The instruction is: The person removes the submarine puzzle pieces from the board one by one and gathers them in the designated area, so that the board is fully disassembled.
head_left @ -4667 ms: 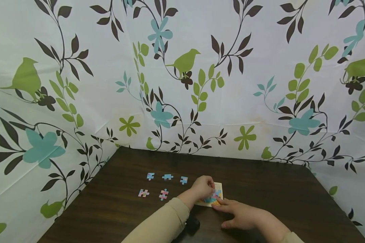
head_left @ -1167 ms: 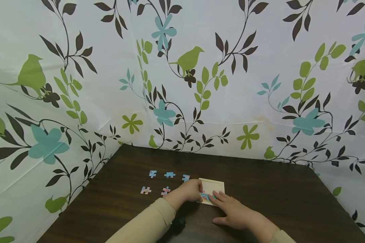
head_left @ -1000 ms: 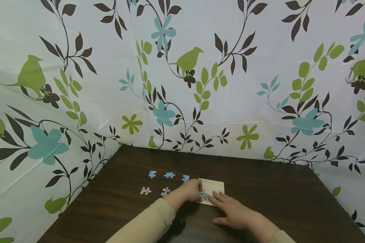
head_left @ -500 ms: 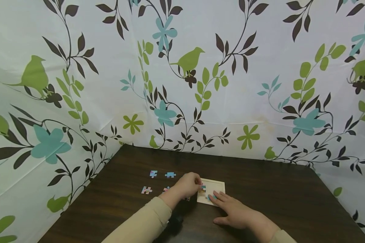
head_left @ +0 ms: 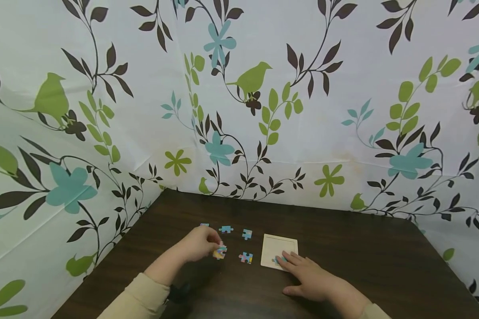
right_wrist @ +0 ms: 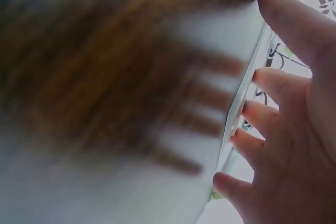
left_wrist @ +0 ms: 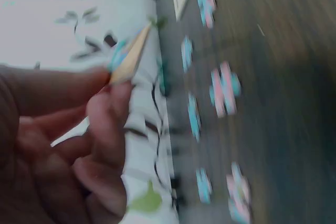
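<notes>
My left hand (head_left: 197, 244) pinches a colourful jigsaw piece (head_left: 220, 251) between thumb and fingers, left of the wooden puzzle tray (head_left: 280, 241). In the left wrist view the pinched piece (left_wrist: 132, 59) is held up edge-on, showing its bare wood side. My right hand (head_left: 312, 275) lies with spread fingers over the tray's front right part. Its fingertips touch a blue jigsaw piece (head_left: 276, 261) in the tray, which they partly cover. The right wrist view shows straight fingertips (right_wrist: 262, 81) along the tray's edge.
On the dark table (head_left: 343, 248) lie a blue piece (head_left: 226, 229), another blue piece (head_left: 247, 234) and a pink-and-blue piece (head_left: 245, 257). My left hand partly covers a further piece (head_left: 204, 224). A patterned cloth (head_left: 303, 133) hangs behind the table.
My left hand has moved from the tray to the left, carrying a jigsaw piece. The tray shows fewer pieces than 4.7 seconds ago. My right hand has stayed on the tray over the last second.
</notes>
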Demonstrator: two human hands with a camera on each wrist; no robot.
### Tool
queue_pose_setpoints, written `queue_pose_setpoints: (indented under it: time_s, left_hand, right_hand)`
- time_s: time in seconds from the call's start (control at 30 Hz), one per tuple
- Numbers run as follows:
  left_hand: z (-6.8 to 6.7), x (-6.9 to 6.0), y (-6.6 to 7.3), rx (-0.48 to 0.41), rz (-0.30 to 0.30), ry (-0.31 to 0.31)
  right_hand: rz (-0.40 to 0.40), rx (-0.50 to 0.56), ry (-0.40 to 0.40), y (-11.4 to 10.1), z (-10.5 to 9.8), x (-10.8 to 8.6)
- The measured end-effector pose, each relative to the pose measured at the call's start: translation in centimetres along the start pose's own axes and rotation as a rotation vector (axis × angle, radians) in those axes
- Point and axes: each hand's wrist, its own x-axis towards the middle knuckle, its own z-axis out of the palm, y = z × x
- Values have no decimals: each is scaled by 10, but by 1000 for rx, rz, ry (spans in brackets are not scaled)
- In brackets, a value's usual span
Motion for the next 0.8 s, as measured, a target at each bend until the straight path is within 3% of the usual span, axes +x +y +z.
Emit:
queue_pose_setpoints:
  time_s: [0.17,0.4,0.5,0.63,0.8]
  left_hand:
    - [-25,-31,-32,-41,-93,-85]
    - [-36,-50,-62,9,-223,-41]
    - [-34,-52,-67,3,-258,-21]
    - [-29,-54,-71,17,-251,-4]
    - [-16,-45,-60,88,-232,23]
  right_hand:
    - [13,13,-10,-1,-2,-2]
    - [21,43,-22,-1,-4,-4]
    - [8,38,-21,-2,-5,-3]
    - [7,30,-15,-3,-5,-1]
    - [1,34,-7,0,-3,0]
